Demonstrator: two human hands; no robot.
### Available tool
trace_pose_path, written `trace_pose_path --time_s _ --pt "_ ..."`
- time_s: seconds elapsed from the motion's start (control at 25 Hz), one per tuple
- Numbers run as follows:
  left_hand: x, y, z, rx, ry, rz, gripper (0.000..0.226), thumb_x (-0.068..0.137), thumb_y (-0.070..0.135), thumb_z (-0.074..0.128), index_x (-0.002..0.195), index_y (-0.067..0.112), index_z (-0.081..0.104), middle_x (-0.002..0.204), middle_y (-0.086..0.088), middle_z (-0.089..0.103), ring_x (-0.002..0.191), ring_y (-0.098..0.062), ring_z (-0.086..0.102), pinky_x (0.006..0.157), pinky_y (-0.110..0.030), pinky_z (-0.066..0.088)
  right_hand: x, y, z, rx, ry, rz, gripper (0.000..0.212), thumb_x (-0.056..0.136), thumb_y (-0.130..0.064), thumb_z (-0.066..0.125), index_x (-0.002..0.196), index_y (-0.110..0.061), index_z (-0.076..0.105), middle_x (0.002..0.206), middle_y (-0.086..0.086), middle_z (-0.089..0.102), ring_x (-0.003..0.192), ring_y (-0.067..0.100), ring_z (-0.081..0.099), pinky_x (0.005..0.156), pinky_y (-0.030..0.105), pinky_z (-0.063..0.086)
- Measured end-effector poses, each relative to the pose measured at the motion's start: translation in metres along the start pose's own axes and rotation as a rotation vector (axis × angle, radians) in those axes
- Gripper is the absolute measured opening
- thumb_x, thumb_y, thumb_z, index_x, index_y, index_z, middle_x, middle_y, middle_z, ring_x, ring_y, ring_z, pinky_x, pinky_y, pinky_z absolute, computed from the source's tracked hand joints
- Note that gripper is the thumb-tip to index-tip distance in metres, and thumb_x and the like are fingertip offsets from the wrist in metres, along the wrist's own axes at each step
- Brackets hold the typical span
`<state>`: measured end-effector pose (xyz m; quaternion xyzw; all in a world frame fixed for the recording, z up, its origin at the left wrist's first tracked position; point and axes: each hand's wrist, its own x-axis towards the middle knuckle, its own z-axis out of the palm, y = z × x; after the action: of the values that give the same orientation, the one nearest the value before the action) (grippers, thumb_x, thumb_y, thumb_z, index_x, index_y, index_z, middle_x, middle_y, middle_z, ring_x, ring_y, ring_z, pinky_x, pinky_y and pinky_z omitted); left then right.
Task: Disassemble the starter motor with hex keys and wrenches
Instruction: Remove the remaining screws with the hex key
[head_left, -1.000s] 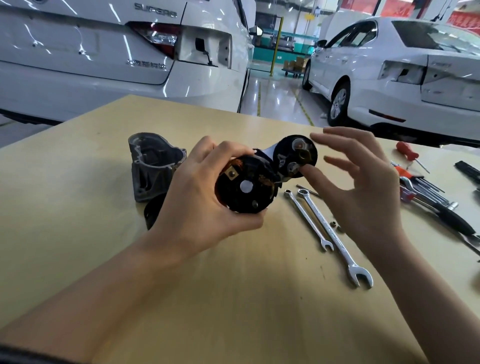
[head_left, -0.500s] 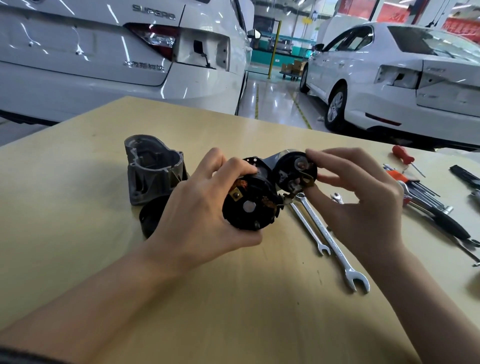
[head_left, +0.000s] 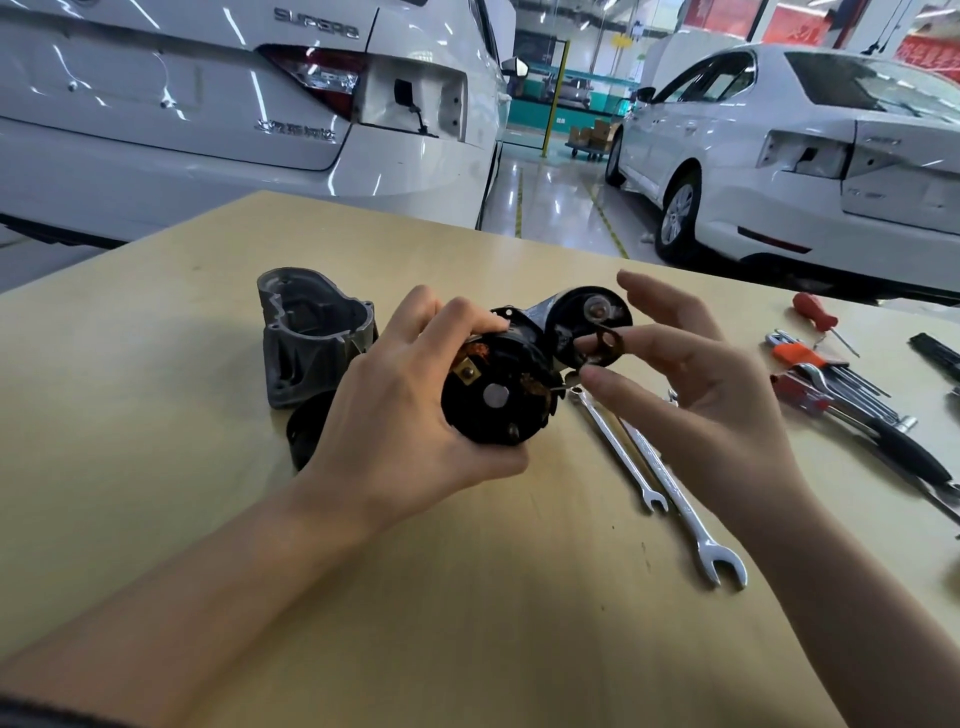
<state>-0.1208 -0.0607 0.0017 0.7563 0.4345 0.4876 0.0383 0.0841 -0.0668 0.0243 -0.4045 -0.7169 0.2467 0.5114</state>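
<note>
While the left hand (head_left: 410, 410) grips the starter motor (head_left: 506, 387) above the table (head_left: 156, 519), the right hand (head_left: 691, 395) pinches a small metal plate (head_left: 609, 340) at the solenoid end; the front housing (head_left: 311, 338) already lies detached, the core remains assembled.

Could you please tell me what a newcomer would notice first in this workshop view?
First, the black starter motor gripped in the left hand above the middle of the table, while the right hand pinches a small metal plate at its solenoid end. Two wrenches lie to the right, and a grey housing stands left.
</note>
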Motion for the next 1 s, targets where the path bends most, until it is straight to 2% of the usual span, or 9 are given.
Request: trace_pose_path --time_s 0.08,0.2,0.36,0.48,0.56,0.64,0.72,0.84,1.0 --pt "0.001 -0.001 0.0 -0.007 0.011 -0.006 0.067 0.05 0.039 0.082 0.11 0.023 0.057 0.099 0.004 0.052 0.083 -0.005 0.052 0.069 -0.025 0.048 0.001 -0.001 0.001 0.019 0.018 -0.016 0.012 0.073 -0.021 0.074 0.085 -0.021 0.072 0.133 -0.005 0.054 0.129 0.003 0.046 0.109 0.043 0.037" --pt "0.001 -0.005 -0.001 -0.018 0.026 0.003 0.067 0.051 0.037 0.083 0.111 0.02 0.059 0.099 0.002 0.054 0.084 -0.006 0.052 0.071 -0.02 0.047 -0.001 -0.002 0.002 0.021 0.028 -0.146 0.011 0.074 -0.02 0.076 0.082 -0.019 0.069 0.13 0.002 0.056 0.127 0.014 0.051 0.106 0.047 0.039" --pt "0.001 -0.005 0.0 -0.019 0.019 0.014 0.068 0.052 0.037 0.083 0.113 0.02 0.059 0.099 0.002 0.054 0.085 -0.005 0.053 0.071 -0.02 0.048 0.0 -0.004 -0.002 0.07 -0.055 -0.198 0.014 0.071 -0.019 0.078 0.081 -0.019 0.069 0.128 0.009 0.059 0.127 0.02 0.051 0.104 0.035 0.039" --pt "0.0 -0.004 0.0 -0.014 0.017 0.027 0.068 0.052 0.037 0.083 0.113 0.02 0.06 0.098 0.003 0.053 0.084 -0.005 0.052 0.071 -0.019 0.049 0.0 -0.005 0.0 0.039 0.002 -0.225 0.017 0.072 -0.018 0.079 0.087 -0.02 0.071 0.113 0.007 0.065 0.113 0.018 0.061 0.094 0.026 0.043" --pt "0.001 -0.004 -0.001 -0.022 0.017 0.025 0.068 0.051 0.036 0.083 0.113 0.02 0.06 0.099 0.003 0.053 0.084 -0.004 0.052 0.071 -0.018 0.047 0.001 -0.003 0.001 -0.003 0.059 -0.219 0.021 0.073 -0.024 0.078 0.093 -0.024 0.072 0.113 0.005 0.064 0.112 0.017 0.061 0.094 0.027 0.043" --pt "0.002 -0.005 -0.002 -0.039 0.016 0.014 0.068 0.052 0.036 0.084 0.113 0.021 0.06 0.099 0.004 0.053 0.085 -0.003 0.052 0.071 -0.017 0.047 0.002 0.001 -0.003 -0.043 0.035 -0.172 0.039 0.073 -0.026 0.077 0.111 -0.032 0.067 0.13 -0.001 0.057 0.127 0.013 0.05 0.104 0.032 0.037" --pt "0.003 -0.006 -0.003 -0.042 0.022 0.019 0.067 0.052 0.036 0.085 0.113 0.018 0.061 0.099 0.002 0.054 0.085 -0.005 0.053 0.072 -0.017 0.048 0.004 0.009 -0.007 -0.085 -0.107 -0.119 0.077 0.071 -0.014 0.076 0.138 -0.037 0.045 0.145 -0.009 0.042 0.138 0.007 0.035 0.111 0.036 0.03" --pt "0.004 -0.006 -0.005 -0.041 0.048 0.053 0.066 0.053 0.035 0.086 0.111 0.014 0.064 0.095 -0.001 0.057 0.082 -0.005 0.054 0.072 -0.018 0.049 0.009 0.028 -0.007 -0.206 -0.169 -0.026 0.102 0.072 -0.007 0.081 0.15 -0.033 0.022 0.147 -0.02 0.035 0.138 -0.005 0.029 0.115 0.031 0.027" --pt "0.007 0.0 -0.013 -0.143 0.147 0.076 0.061 0.054 0.039 0.083 0.106 0.013 0.064 0.091 -0.006 0.058 0.083 -0.003 0.054 0.077 -0.007 0.041 0.018 0.032 0.003 -0.05 -0.098 -0.058 0.073 0.079 -0.014 0.077 0.138 -0.033 0.038 0.134 -0.021 0.051 0.131 0.007 0.045 0.112 0.043 0.033"
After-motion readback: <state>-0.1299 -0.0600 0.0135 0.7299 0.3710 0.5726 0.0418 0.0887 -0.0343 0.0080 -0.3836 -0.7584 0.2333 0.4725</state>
